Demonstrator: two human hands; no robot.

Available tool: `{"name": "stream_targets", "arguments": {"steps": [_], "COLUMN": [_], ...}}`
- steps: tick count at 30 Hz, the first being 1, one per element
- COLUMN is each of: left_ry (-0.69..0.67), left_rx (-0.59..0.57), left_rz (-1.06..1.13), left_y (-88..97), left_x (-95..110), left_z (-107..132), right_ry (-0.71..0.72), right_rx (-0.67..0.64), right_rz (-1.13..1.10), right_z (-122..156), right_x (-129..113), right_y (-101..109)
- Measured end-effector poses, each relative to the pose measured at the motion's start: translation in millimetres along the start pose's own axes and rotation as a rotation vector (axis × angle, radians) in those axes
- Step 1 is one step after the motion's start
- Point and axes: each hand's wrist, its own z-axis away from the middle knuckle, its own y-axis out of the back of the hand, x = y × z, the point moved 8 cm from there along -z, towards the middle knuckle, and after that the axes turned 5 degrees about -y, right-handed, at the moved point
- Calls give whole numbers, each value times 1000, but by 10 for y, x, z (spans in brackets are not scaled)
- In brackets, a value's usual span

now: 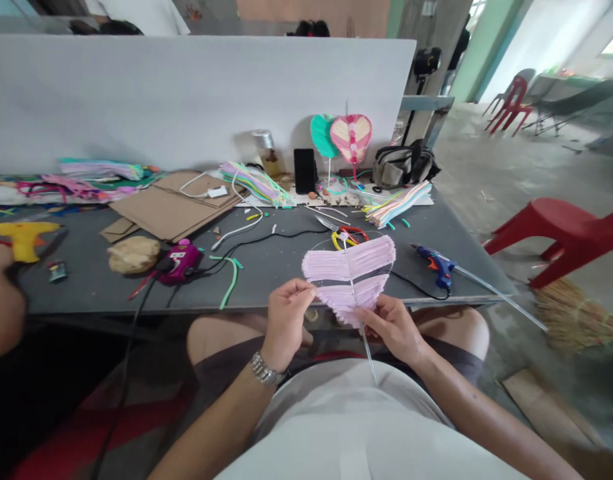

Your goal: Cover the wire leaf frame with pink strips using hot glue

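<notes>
A lilac heart-shaped fan of pipe cleaners [350, 259] on a clear stick is held up at the table's front edge. An uncovered band crosses its middle, where the wire frame shows. My left hand [289, 319] pinches its lower left edge between thumb and fingers. Around the lower tip and stick, my right hand [393, 325] is closed. Just behind the fan lie scissors [353, 235] with red and yellow handles, partly covered by it. To its right rests a blue glue gun [436, 265] with a long glue stick in its back.
Pipe-cleaner bundles [399, 203], cardboard [179, 200], a phone [305, 171], finished heart fans [351, 138] and a pouch [406, 165] line the back. A magenta power block [181, 261] with cables sits left. At far left, another person's hand [1, 257] holds a yellow glue gun [26, 239].
</notes>
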Motion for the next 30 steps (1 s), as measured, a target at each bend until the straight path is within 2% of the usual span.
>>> {"name": "stream_targets", "arguments": {"steps": [3, 6, 9, 18, 23, 27, 30], "left_ry": [12, -1, -27, -77, -12, 14, -11], "left_rx": [31, 70, 65, 42, 51, 145, 162], "left_rz": [26, 23, -3, -21, 66, 80, 100], "left_y": [21, 63, 71, 54, -20, 31, 58], "left_x": [-22, -43, -55, -74, -69, -59, -40], "left_z": [-15, -25, -21, -1, -16, -34, -46], "right_ry": [73, 191, 259, 299, 357, 237, 122], "right_rx": [53, 207, 302, 379, 385, 305, 151], "right_rz": [-47, -106, -55, -57, -106, -61, 12], "right_z": [-26, -40, -44, -87, -138, -164, -124], "right_x": [-140, -321, -453, -479, -498, -424, -264], "right_y": [79, 270, 395, 451, 446, 367, 194]}}
